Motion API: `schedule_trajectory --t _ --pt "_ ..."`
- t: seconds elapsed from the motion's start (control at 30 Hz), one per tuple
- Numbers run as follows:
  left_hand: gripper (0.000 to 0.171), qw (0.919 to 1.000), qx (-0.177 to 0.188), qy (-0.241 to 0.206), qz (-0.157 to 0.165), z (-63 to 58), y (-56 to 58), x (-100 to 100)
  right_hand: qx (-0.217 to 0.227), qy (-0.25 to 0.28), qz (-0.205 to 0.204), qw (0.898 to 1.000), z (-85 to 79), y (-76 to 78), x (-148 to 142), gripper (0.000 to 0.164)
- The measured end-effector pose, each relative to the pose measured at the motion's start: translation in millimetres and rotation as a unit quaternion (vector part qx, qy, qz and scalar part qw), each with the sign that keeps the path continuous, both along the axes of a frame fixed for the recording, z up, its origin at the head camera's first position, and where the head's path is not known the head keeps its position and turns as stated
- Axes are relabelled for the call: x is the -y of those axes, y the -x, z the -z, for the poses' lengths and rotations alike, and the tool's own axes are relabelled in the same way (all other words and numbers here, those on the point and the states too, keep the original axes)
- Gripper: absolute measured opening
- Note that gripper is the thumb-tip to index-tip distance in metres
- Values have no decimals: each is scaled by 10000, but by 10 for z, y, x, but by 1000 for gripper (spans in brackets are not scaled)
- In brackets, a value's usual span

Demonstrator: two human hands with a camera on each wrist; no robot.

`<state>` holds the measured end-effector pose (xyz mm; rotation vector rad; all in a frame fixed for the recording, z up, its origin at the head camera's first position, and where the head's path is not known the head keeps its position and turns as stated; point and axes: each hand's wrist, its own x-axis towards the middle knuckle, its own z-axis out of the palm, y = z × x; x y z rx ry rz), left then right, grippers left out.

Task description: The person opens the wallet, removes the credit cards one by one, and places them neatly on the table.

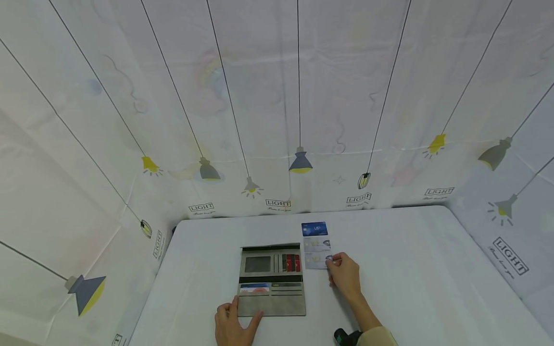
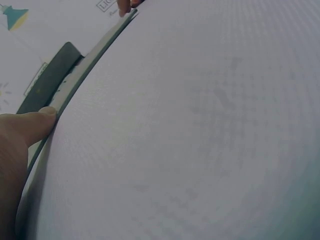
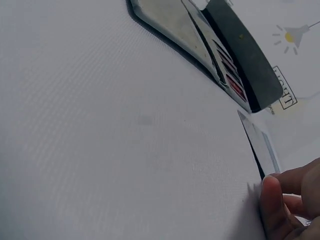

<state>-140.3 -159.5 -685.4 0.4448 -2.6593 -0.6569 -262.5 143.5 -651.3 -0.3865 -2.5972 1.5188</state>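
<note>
A grey open wallet [image 1: 287, 307] lies on the white table, with a clear window [image 1: 258, 264], red cards [image 1: 291, 263] in its upper half and a blue-and-white card [image 1: 254, 288] in a lower slot. My left hand [image 1: 235, 324] rests at its lower left corner, the thumb [image 2: 42, 122] across its near edge in the left wrist view. Right of the wallet, a blue VIP card [image 1: 314, 228] and a silver card [image 1: 313, 244] stand in a column above another silver card [image 1: 315, 262]. My right hand [image 1: 345, 276] pinches that lowest card by its lower right corner.
The white table [image 1: 411, 269] reaches back to a pale curtain [image 1: 259, 96] printed with hanging lamps. A black wrist device [image 1: 346, 338] shows by the right sleeve [image 1: 376, 336].
</note>
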Motion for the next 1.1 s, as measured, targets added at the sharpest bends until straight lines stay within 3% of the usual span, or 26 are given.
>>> schedule_trajectory --t 0.43,1.1 --pt "88 9999 79 -121 -8 -5 2 -8 141 -106 105 9998 -57 -26 27 22" --pt "88 9999 -9 -141 -8 -23 -1 -10 177 15 79 9998 6 -6 11 22"
